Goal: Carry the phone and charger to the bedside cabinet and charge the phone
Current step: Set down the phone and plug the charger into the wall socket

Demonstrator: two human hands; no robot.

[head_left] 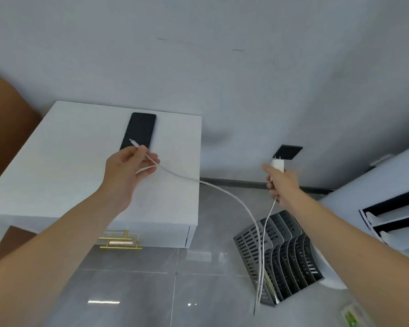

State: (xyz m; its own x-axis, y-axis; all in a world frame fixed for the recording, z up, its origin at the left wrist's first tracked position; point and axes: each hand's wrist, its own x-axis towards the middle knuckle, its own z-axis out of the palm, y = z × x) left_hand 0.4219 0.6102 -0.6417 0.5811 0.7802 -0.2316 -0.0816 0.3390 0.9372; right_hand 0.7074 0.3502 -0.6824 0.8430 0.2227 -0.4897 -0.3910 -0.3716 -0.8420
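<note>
A black phone (139, 130) lies flat on the white bedside cabinet (64, 161), near its back edge. My left hand (128, 168) hovers just in front of the phone and pinches the white charging cable (232, 199) near its plug end, which points at the phone's near end. My right hand (280, 185) grips the white charger plug (277, 164), prongs up, just below a black wall socket (287, 152). The cable droops in a long loop between both hands toward the floor.
A grey slotted file rack (283, 253) stands on the grey tiled floor below my right arm. A white shelf unit (387, 208) is at the right. The cabinet's drawer has gold handles (119, 241). A brown headboard (5, 128) sits left of the cabinet.
</note>
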